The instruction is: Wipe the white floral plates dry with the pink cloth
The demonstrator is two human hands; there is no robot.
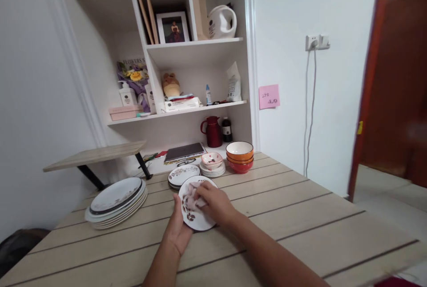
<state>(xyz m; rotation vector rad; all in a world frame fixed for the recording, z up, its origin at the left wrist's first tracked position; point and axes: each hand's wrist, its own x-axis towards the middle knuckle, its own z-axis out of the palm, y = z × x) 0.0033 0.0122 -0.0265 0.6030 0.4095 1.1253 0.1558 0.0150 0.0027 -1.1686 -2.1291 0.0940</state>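
Observation:
A small white plate (202, 222) with a dark rim and brown floral print is tilted up over the table in front of me. My left hand (179, 229) grips it at its left edge, thumb along the rim and the other fingers underneath, mostly hidden. Bunched in the fingers of my right hand (215, 201) is a pale pinkish cloth (191, 196), pressed against the plate's face. Just behind the plate stands a short stack of similar patterned plates (182, 172).
Large plates (116, 196) are stacked at the left, near a small wooden stand (96, 153). Farther back are small white dishes (213, 172), orange and red bowls (240, 158), a laptop (185, 152) and a red jug (212, 132). White shelves (196, 44) rise behind the table (283, 216).

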